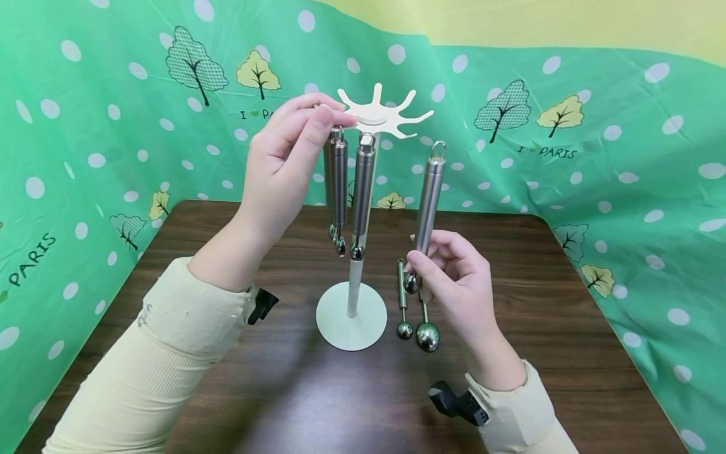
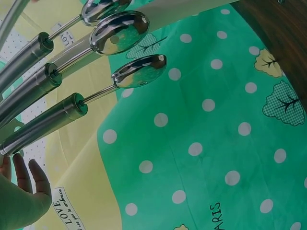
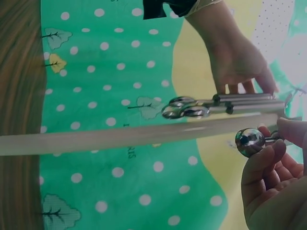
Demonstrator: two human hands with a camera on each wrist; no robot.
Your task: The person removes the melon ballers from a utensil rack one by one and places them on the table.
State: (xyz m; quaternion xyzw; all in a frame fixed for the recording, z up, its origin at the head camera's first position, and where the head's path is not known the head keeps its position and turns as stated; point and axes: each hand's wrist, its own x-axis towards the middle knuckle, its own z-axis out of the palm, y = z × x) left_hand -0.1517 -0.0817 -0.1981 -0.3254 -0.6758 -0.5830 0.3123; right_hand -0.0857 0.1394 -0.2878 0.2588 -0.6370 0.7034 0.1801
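A white stand (image 1: 353, 277) with a star-shaped hook top (image 1: 386, 116) stands mid-table. Three steel-handled utensils (image 1: 363, 189) hang from its hooks; the left wrist view shows their spoon-like heads (image 2: 120, 31). My left hand (image 1: 331, 113) is raised and pinches the edge of the hook top, just above the ring of the leftmost hanging utensil (image 1: 339, 189). To the right of the stand, my right hand (image 1: 416, 252) grips the lower end of another steel utensil (image 1: 429, 189), held upright with its ring up. Its ball end (image 3: 249, 141) shows by my right fingers (image 3: 268, 167).
Two more steel utensils (image 1: 403, 302) (image 1: 425, 331) lie on the dark wooden table (image 1: 567, 328), just right of the stand's round base (image 1: 340, 325). A green dotted cloth (image 1: 624, 157) hangs behind and along both sides of the table.
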